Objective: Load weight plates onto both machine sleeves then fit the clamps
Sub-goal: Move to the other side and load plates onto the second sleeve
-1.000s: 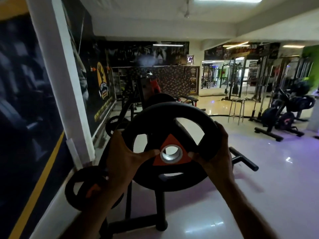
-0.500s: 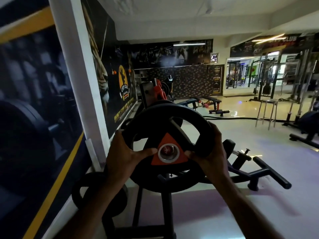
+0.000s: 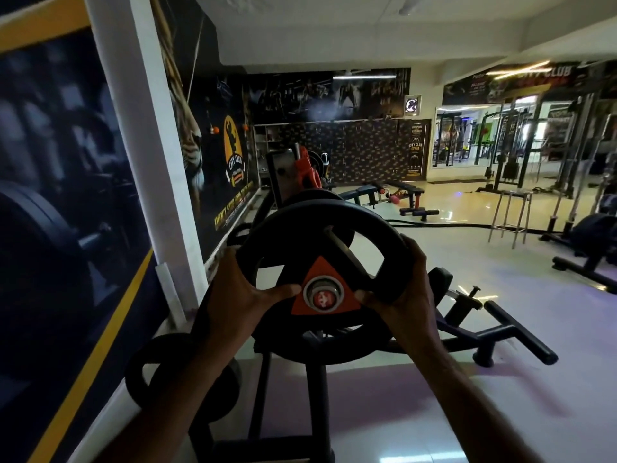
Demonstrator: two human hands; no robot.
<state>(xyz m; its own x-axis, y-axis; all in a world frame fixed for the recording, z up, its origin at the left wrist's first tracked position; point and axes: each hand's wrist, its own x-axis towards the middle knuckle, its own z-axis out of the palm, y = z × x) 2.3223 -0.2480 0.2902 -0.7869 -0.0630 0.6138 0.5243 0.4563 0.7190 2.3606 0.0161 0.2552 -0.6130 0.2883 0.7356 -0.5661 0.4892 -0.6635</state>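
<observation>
I hold a black weight plate (image 3: 334,217) with an orange triangular hub upright in front of me. My left hand (image 3: 240,292) grips its left rim, thumb across the face. On the right rim sits my right hand (image 3: 404,292). The red end of the machine sleeve (image 3: 323,297) shows inside the plate's steel centre hole. More black plates (image 3: 317,349) sit behind and below it on the machine. Red clamps (image 3: 305,172) hang on the machine's upright further back.
A black plate (image 3: 157,372) hangs low at the left by the wall. The machine's black frame legs (image 3: 317,412) and handle bars (image 3: 521,332) reach across the floor. Benches (image 3: 400,195), a stool (image 3: 510,215) and cable racks stand beyond. A poster wall runs along the left.
The plate has been brought onto the sleeve: its hole first showed bare floor, now the red sleeve end fills it. My view has drawn closer to the machine.
</observation>
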